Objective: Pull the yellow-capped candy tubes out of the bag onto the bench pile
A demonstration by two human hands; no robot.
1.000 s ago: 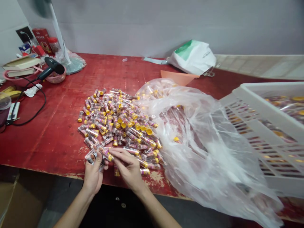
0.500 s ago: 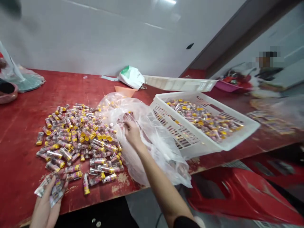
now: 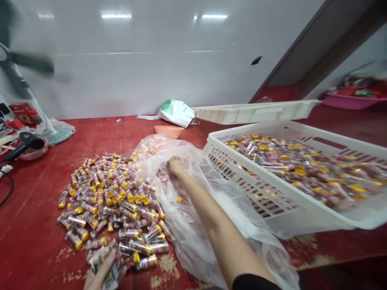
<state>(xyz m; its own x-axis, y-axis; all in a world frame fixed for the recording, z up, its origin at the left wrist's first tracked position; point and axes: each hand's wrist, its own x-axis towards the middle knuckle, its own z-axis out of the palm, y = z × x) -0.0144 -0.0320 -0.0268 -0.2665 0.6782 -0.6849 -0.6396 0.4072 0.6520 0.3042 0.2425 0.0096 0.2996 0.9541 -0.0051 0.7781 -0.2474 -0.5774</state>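
Note:
At the bottom edge, my left hand (image 3: pixel 101 274) is closed round several small printed clear packets (image 3: pixel 104 262), next to the near side of a heap of clear tubes with yellow ends (image 3: pixel 111 197). My right hand (image 3: pixel 175 166) reaches into a translucent plastic bag (image 3: pixel 193 229) lying right of the heap. Its fingers are mostly hidden in the bag's opening, so what they touch does not show. A few yellow-ended pieces are visible through the bag's film.
A white slotted crate (image 3: pixel 281 217) full of the same tubes stands at right. Behind are a long white tray (image 3: pixel 256 114), an orange scoop-like piece (image 3: pixel 169 131) and a white-green bag (image 3: pixel 178 112). A fan (image 3: pixel 36 100) and hair dryer (image 3: pixel 28 143) are at left.
The view has swung and tilted, showing more wall and the fan. My right hand has gone deeper into the plastic bag. My left hand, with its packets, is closer to the heap.

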